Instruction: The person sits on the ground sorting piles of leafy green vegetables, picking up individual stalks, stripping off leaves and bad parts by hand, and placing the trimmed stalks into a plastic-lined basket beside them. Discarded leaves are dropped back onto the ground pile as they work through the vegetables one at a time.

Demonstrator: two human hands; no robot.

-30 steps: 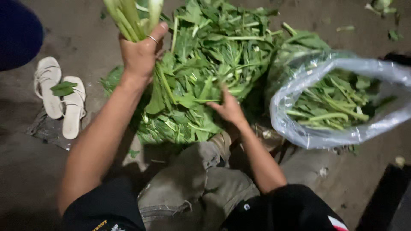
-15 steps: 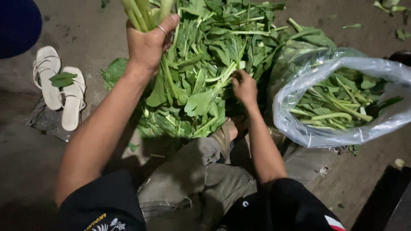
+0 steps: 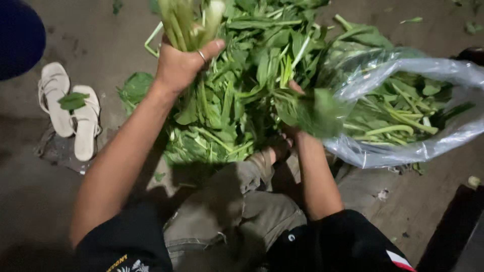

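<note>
A big heap of leafy green vegetables (image 3: pixel 242 100) lies on the ground in front of me. My left hand (image 3: pixel 184 65), with a ring on one finger, grips a bunch of pale green stems (image 3: pixel 189 22) held upright above the heap. My right hand (image 3: pixel 295 113) is mostly hidden behind a blurred leafy stalk (image 3: pixel 307 108) that it holds over the right side of the heap. To the right lies a clear plastic bag (image 3: pixel 428 146) holding more greens (image 3: pixel 398 116).
A pair of white sandals (image 3: pixel 70 113) with a loose leaf (image 3: pixel 73 100) on them sits at left on the dark concrete floor (image 3: pixel 413 201). A dark blue object (image 3: pixel 17 35) fills the top left corner. My bent knee in khaki trousers (image 3: pixel 242 201) is below the heap.
My right hand has risen from the heap with a leafy stalk and moved right toward the bag. My left hand keeps its bunch of stems, shifted slightly.
</note>
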